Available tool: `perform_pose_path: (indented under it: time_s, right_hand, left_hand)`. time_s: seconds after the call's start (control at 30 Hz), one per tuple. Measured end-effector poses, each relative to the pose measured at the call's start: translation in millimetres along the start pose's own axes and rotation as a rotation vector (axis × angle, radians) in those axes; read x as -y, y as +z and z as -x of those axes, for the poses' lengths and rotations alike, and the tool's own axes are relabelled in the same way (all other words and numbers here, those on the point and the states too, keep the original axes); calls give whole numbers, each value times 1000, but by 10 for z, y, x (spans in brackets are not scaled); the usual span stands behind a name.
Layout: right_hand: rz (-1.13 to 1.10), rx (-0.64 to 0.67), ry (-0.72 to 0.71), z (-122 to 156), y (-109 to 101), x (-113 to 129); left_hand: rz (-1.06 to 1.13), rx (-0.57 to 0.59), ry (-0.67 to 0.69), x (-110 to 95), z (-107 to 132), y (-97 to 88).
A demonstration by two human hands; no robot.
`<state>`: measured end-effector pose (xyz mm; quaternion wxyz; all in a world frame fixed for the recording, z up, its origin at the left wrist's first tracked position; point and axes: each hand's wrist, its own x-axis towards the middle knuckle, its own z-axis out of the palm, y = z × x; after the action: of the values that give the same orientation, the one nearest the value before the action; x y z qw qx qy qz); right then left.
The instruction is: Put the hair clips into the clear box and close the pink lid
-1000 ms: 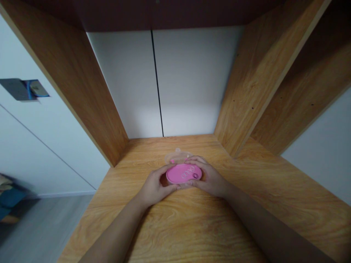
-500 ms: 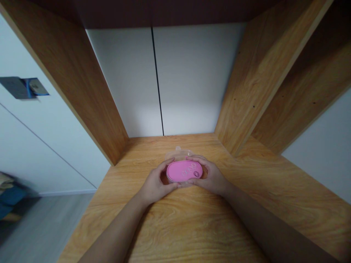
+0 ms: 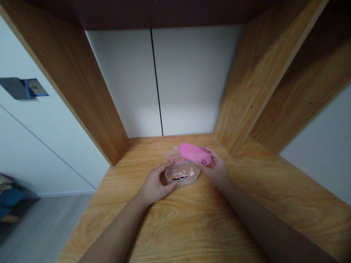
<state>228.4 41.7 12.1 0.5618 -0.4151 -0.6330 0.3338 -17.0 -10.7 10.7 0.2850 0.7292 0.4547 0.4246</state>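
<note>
Pale oak-grain shelving (image 3: 255, 91) frames a white back panel (image 3: 192, 80) above a matching wooden table (image 3: 192, 226). On the table, near the back, sits an open, clear plastic oval tub (image 3: 182, 173) holding small pinkish clips (image 3: 182, 175). The left hand (image 3: 155, 180) cups the tub's near left side, fingers curved around its wall. The right hand (image 3: 215, 170) pinches the end of a pink oval lid (image 3: 194, 153) between thumb and fingers, tilting it just above the tub's far rim. The lid is off, so the step in hand is opening; the clips now lie uncovered, within reach, and the lid needs a clear spot.
</note>
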Motion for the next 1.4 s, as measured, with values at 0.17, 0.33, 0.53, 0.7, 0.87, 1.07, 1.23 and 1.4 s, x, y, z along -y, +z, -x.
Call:
perform_pose_path:
  time_s: [0.17, 0.33, 0.53, 0.7, 0.87, 1.07, 1.23, 1.4]
  right_hand:
    - [118, -322, 170, -187, -132, -136]
    - [223, -369, 320, -322, -457, -442]
    - [352, -412, 267, -394, -698, -566]
    - [403, -384, 225, -390, -719, -534]
    - [379, -372, 222, -386, -696, -528]
    - [386, -334, 216, -388, -690, -500]
    - [395, -323, 200, -381, -673, -491]
    - [328, -274, 207, -392, -645, -483]
  left_hand:
    - [-78, -72, -7, 66, -3, -22]
    - [-134, -127, -34, 107, -21, -38]
    - [-139, -143, -36, 156, -24, -34]
    - [-155, -155, -41, 142, -29, -43]
    - [-158, -147, -62, 133, -29, -49]
    - [-160, -154, -40, 159, -27, -42]
    - [-151, -165, -28, 159, -30, -39]
    - [-163, -164, -24, 159, -30, -43]
